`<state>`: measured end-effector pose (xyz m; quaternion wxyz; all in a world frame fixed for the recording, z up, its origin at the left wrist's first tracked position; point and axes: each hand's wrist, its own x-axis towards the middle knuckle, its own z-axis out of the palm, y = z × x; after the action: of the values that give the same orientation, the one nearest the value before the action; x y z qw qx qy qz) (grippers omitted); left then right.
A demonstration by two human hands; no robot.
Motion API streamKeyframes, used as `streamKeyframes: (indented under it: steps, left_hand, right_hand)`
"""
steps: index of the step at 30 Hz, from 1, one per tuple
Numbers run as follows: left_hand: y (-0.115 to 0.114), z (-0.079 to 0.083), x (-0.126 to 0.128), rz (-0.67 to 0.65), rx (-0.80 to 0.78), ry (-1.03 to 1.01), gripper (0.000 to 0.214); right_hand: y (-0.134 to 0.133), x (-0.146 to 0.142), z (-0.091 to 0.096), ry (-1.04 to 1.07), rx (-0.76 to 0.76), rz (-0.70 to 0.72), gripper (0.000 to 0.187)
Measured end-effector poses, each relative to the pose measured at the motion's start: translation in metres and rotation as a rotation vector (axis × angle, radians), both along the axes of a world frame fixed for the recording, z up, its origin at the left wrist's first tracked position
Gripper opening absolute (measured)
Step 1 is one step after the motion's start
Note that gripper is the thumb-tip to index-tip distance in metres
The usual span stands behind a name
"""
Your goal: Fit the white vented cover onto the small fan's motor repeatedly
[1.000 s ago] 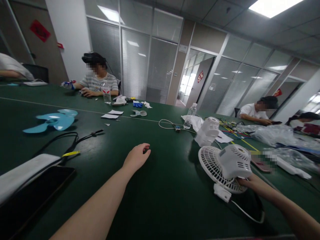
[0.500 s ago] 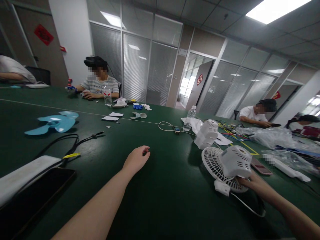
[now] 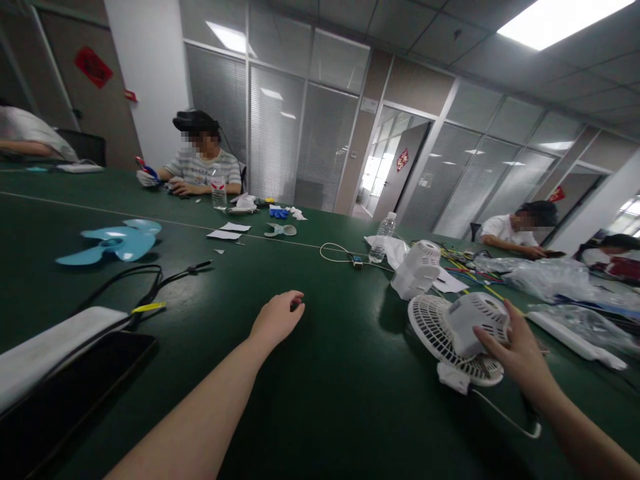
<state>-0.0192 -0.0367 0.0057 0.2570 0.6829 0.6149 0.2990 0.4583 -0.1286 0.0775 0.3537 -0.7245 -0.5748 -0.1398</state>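
Observation:
Loosely curled on the dark green table, my left hand (image 3: 277, 319) holds nothing; a small gap shows between thumb and fingers. On the right, a white electric fan head (image 3: 475, 320) has a boxy vented motor housing on a round slatted grille (image 3: 430, 327). My right hand (image 3: 520, 353) grips the housing's right side, thumb on the near face and fingers over the top edge. A small white box (image 3: 453, 378) with a white cord hangs at the grille's near edge. Just behind stands another white vented housing (image 3: 417, 270), untouched. Blue fan blades (image 3: 113, 243) lie at the far left.
At left are a white power strip (image 3: 60, 337), black cables and a dark phone (image 3: 75, 387). A water bottle (image 3: 383, 238), a looped cable (image 3: 335, 252), plastic bags (image 3: 540, 273) and a long white piece (image 3: 575, 339) lie beyond. Other people sit across the table.
My right hand has risen from low beside the grille onto the motor housing and now grasps it. The left hand stays put. The view has shifted slightly.

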Motion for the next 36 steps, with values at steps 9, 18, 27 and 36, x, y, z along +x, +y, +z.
streamKeyframes:
  steps: [9, 18, 27, 36]
  left_hand:
    - [0.001, 0.001, -0.001, -0.011, -0.019, -0.003, 0.039]
    - [0.002, -0.002, -0.001, 0.0, -0.033, -0.002, 0.04]
    - [0.003, -0.001, 0.0, -0.009, -0.034, 0.029, 0.041]
    - [0.001, 0.003, 0.001, 0.004, -0.028, 0.046, 0.039]
  right_hand:
    - [0.011, -0.017, 0.018, -0.011, 0.04, -0.093, 0.089]
    - [0.03, -0.011, 0.046, -0.135, 0.202, -0.082, 0.071]
    - [0.097, -0.044, 0.098, -0.238, 0.487, 0.109, 0.066]
    - [0.188, -0.059, 0.094, -0.092, 0.386, 0.122, 0.064]
